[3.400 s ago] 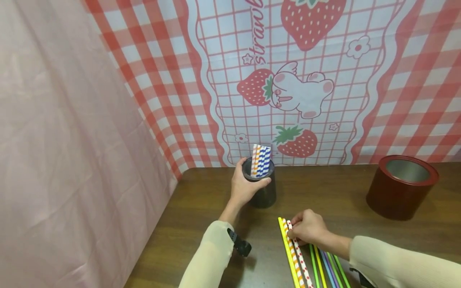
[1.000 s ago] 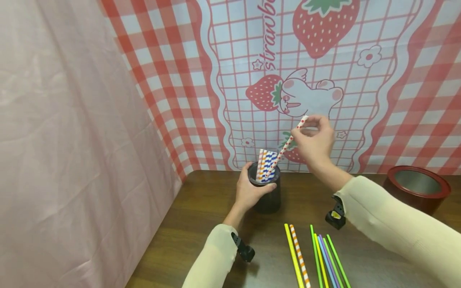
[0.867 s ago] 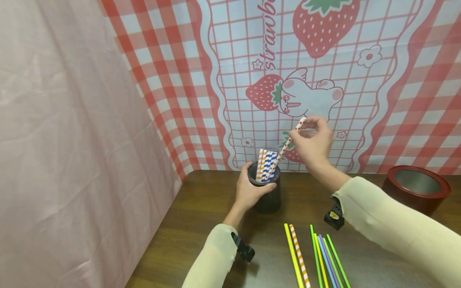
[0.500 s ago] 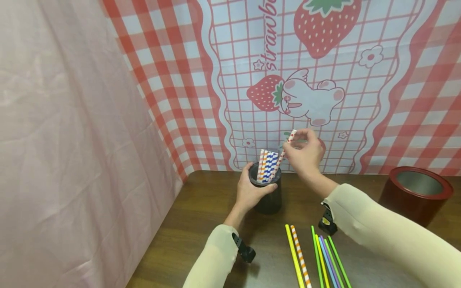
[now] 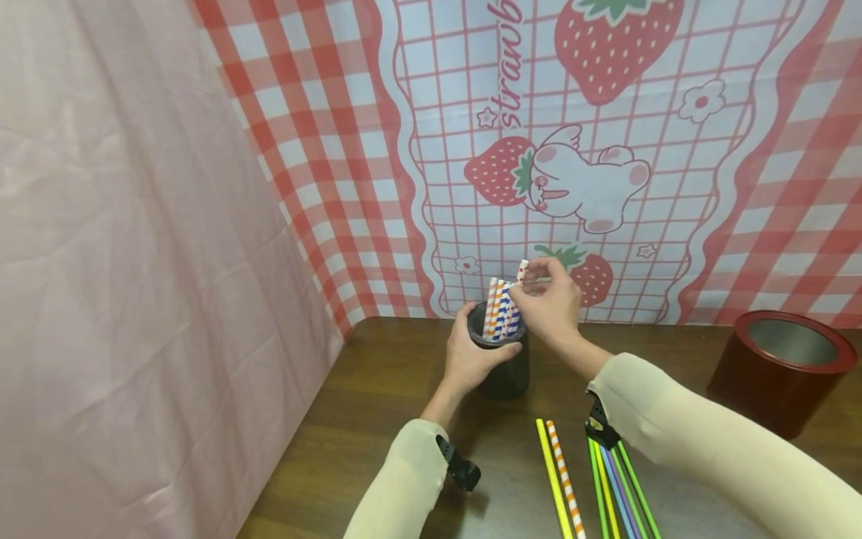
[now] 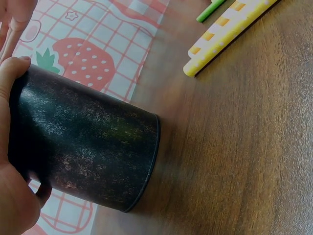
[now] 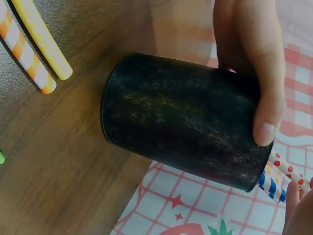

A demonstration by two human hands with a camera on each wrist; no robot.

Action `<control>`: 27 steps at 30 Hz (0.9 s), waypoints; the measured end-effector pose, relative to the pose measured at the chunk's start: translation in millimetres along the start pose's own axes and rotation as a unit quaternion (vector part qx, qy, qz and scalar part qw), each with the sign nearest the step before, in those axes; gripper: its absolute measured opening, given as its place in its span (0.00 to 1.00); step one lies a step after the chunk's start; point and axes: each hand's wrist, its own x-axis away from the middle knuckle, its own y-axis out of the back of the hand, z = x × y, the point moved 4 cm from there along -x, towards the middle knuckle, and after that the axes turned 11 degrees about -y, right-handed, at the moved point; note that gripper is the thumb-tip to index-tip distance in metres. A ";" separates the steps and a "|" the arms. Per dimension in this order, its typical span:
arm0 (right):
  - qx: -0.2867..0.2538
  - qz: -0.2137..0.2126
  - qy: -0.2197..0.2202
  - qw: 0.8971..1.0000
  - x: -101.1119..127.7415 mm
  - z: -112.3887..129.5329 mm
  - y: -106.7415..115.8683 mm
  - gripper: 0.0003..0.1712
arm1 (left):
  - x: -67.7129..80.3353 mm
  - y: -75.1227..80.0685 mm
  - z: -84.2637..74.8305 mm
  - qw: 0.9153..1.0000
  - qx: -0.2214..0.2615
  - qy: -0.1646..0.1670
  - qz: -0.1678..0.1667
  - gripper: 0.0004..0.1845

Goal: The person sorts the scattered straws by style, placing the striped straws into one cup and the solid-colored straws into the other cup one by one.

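Note:
A black cylindrical holder [image 5: 506, 376] stands on the table near the back wall. My left hand [image 5: 468, 358] grips it around the upper side, thumb along the rim. Several striped paper straws [image 5: 497, 311], pink, orange and blue on white, lean inside it. My right hand [image 5: 552, 303] pinches a white straw with red dots [image 5: 522, 269] near its top, the lower part down inside the holder. In the right wrist view the dotted straw [image 7: 288, 169] shows at the rim beside a blue-striped straw [image 7: 272, 187], partly covered by the right fingers.
A yellow straw [image 5: 554, 479] and an orange-striped straw [image 5: 567, 479] lie side by side on the wooden table [image 5: 377, 389]. Several green, yellow, blue and purple sticks [image 5: 622, 490] lie under the right forearm. A dark red tin [image 5: 774, 374] stands at the right.
My right hand picked the red-dotted straw up from the table, brought it to the holder and has lowered it farther in, moving down and left. My left hand keeps its grip on the holder.

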 end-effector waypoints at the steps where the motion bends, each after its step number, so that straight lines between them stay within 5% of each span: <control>1: 0.004 0.004 0.000 1.000 0.7 -1.1 -1.3 0.20 | 0.0 0.0 0.4 1.000 -0.001 0.001 0.000 0.53; 27: 0.028 0.048 0.001 0.998 12.7 -11.5 -3.3 0.18 | 0.2 1.1 -0.3 1.000 -0.002 0.006 -0.001 0.54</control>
